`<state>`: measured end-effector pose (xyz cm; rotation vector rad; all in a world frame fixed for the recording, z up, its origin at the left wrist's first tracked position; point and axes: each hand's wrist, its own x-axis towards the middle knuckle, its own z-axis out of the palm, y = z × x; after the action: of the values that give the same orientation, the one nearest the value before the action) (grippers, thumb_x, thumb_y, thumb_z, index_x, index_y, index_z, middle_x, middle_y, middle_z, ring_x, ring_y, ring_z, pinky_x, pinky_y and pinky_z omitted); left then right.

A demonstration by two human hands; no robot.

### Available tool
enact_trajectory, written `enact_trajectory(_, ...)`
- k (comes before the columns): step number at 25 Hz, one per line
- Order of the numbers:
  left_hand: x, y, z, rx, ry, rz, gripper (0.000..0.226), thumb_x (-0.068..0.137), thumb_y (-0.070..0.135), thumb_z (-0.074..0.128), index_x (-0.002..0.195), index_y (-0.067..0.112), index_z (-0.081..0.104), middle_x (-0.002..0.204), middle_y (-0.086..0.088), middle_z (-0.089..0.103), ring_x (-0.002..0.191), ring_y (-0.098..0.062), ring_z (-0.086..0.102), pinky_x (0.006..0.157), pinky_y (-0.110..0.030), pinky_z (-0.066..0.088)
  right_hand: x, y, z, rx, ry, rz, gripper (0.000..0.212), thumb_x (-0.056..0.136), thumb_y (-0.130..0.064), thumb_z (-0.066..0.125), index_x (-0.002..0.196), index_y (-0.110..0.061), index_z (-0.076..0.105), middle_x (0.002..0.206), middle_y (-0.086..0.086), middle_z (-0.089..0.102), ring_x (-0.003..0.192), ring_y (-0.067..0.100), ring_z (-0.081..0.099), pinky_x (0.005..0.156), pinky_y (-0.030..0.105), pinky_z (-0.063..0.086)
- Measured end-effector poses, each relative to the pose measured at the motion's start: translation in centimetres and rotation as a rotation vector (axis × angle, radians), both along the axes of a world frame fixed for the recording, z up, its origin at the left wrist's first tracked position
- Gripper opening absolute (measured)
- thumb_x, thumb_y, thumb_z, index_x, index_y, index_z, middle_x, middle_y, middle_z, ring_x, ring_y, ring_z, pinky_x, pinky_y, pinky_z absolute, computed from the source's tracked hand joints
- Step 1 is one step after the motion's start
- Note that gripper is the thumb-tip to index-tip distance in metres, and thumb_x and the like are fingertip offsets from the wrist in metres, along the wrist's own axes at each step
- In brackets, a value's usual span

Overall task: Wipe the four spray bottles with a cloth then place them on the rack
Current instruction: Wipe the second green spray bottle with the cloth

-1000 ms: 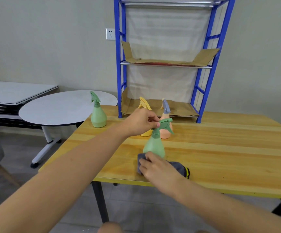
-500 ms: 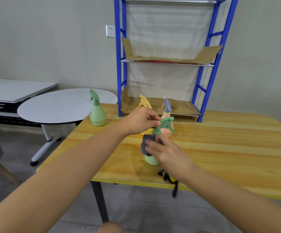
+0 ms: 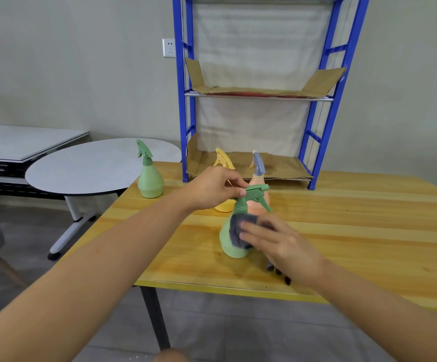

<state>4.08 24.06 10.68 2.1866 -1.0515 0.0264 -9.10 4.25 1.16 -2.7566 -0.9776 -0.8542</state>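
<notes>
A green spray bottle (image 3: 231, 244) stands near the front of the wooden table (image 3: 355, 231). My left hand (image 3: 212, 188) pinches its green trigger head. My right hand (image 3: 280, 239) presses a grey cloth (image 3: 239, 228) against the bottle's neck and upper body. Behind it stand a yellow spray bottle (image 3: 223, 163) and an orange spray bottle (image 3: 257, 184) with a grey head, both partly hidden by my left hand. A second green spray bottle (image 3: 149, 172) stands at the table's far left corner. The blue rack (image 3: 319, 121) stands at the back of the table.
The rack's shelves are lined with cardboard (image 3: 280, 167). A round white table (image 3: 91, 165) and a low grey bench (image 3: 16, 145) stand to the left. A wall socket (image 3: 169, 47) is beside the rack. The table's front edge is just below my right wrist.
My right hand picked the cloth up off the table and brought it onto the bottle's neck and body. My left hand kept its hold on the trigger head.
</notes>
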Motion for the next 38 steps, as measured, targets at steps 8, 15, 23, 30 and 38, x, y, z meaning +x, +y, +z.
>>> enact_trajectory(8,0.0,0.2,-0.1,-0.008,0.009,0.003,0.011,0.093,0.021,0.074,0.104,0.023,0.078,0.085,0.021,0.07,0.081,0.003,0.064,0.078,-0.023,0.052,0.3,-0.6,1.1,0.108,-0.085,-0.043,0.031,0.092,-0.005,0.06,0.122,-0.006,0.067,0.131,0.002,0.06,0.115,0.017,0.047,0.101,0.018,0.041)
enact_trajectory(15,0.0,0.1,-0.1,-0.014,0.054,0.015,0.013,0.093,0.021,0.074,0.097,0.033,0.076,0.088,0.017,0.074,0.092,-0.014,0.07,0.09,-0.044,0.058,-0.7,-0.9,-1.4,-0.029,0.02,0.017,0.032,0.091,-0.007,0.056,0.12,-0.013,0.069,0.13,-0.006,0.06,0.114,0.017,0.05,0.097,0.022,0.045)
enact_trajectory(23,-0.5,0.2,0.2,-0.02,0.061,0.029,0.012,0.094,0.021,0.074,0.098,0.032,0.075,0.092,0.015,0.073,0.094,-0.012,0.07,0.092,-0.045,0.058,-1.8,-1.6,-2.7,0.015,0.07,-0.189,0.038,0.073,0.002,0.077,0.106,-0.016,0.074,0.109,-0.002,0.068,0.099,0.017,0.049,0.077,0.035,0.057)
enact_trajectory(30,-1.9,-0.8,0.6,0.003,0.002,0.117,0.011,0.093,0.027,0.074,0.1,0.019,0.078,0.088,0.013,0.072,0.088,-0.004,0.068,0.077,-0.023,0.053,-1.7,1.0,-0.5,0.08,-0.137,-0.175,0.039,0.078,0.005,0.071,0.115,-0.005,0.07,0.126,0.001,0.064,0.1,0.028,0.054,0.091,0.026,0.047)
enact_trajectory(38,-2.8,-3.3,1.5,0.071,-0.048,0.2,0.015,0.087,0.022,0.076,0.086,0.008,0.075,0.083,-0.005,0.076,0.081,-0.018,0.072,0.074,-0.037,0.06,-1.2,4.6,-0.8,-0.13,-0.184,-0.151,0.032,0.091,0.0,0.047,0.117,-0.002,0.066,0.126,0.009,0.062,0.101,0.027,0.055,0.086,0.032,0.05)
